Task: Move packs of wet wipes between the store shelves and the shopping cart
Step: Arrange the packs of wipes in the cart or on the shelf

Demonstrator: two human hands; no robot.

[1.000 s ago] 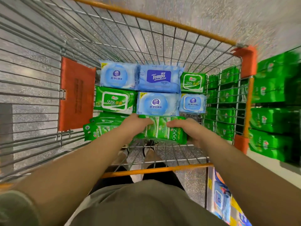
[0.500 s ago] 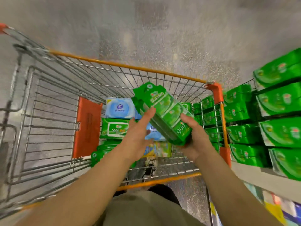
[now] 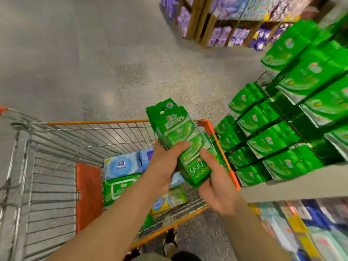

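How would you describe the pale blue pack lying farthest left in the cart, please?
In the wire cart, beside the orange panel, lies a pale blue pack. It sits just beyond a green 999 pack and alone shows a round dark blue emblem.

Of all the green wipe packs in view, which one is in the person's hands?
The green bundle marked 999, raised above the cart. The left hand and right hand both grip it; the other green packs sit on the shelf or in the cart.
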